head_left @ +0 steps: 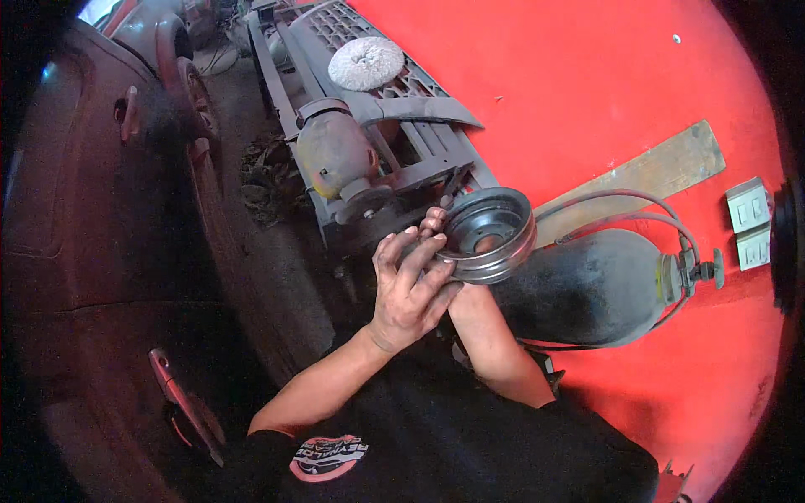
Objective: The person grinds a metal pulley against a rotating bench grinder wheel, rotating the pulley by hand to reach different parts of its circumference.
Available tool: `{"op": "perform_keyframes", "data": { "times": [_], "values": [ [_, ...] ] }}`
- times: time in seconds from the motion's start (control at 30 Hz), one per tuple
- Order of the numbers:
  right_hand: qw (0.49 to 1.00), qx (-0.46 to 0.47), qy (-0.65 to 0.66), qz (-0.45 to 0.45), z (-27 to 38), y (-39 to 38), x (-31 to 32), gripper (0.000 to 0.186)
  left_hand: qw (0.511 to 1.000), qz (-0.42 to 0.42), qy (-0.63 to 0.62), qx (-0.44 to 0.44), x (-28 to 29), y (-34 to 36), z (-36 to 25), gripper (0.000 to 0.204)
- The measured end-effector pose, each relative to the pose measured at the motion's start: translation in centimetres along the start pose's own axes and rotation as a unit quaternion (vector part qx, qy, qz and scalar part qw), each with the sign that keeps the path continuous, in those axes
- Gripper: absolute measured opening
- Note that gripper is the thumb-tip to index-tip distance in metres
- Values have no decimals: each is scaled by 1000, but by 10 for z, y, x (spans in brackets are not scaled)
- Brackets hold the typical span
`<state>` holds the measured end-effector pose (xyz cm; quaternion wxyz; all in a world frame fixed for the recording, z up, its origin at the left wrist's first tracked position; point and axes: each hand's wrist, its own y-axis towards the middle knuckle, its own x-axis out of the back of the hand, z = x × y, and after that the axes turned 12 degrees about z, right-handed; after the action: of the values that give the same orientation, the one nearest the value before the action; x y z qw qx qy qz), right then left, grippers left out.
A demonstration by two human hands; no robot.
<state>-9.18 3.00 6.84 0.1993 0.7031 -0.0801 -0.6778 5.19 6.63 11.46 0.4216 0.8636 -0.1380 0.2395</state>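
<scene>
Both of my hands are on a dark, round, grooved metal pulley (503, 256), tilted so its dished inside and centre hole show. My left hand (407, 285) has its fingers bent against the near left side of the rim. Behind it, my right hand (434, 220) grips the pulley, mostly hidden by the left hand and the part, with fingertips showing at the upper left edge. Just up and left of them is a grey cylindrical machine or vessel (335, 155) with a round flange. A large dark tank (587, 293) with hoses and a valve lies to the right.
A grey frame (440, 138) with slotted panels carries a white fluffy pad (366, 63). On the red surface (579, 67) are a flat board (629, 172) and switch or socket plates (746, 214). A dark car door (101, 251) stands close on my left.
</scene>
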Motion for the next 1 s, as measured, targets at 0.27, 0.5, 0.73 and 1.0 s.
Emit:
{"op": "perform_keyframes", "data": {
  "times": [0.27, 0.5, 0.73, 1.0],
  "values": [
    [986, 77, -148, 2, 14, 5, -4, 55, 994, 46, -5, 95, 8, -6, 2, 50],
    [908, 165, -383, 37, 66, 25, -47, 71, 674, 69, -653, 337, 22, 7, -11, 65],
    [584, 224, -777, 74, 58, 18, -71, 69, 560, 78, -783, 257, 12, 23, -14, 86],
    [718, -61, -682, -123, 81, 19, -63, 58, 459, 57, -864, 199, -44, 1, 31, 82]
  ]
}}
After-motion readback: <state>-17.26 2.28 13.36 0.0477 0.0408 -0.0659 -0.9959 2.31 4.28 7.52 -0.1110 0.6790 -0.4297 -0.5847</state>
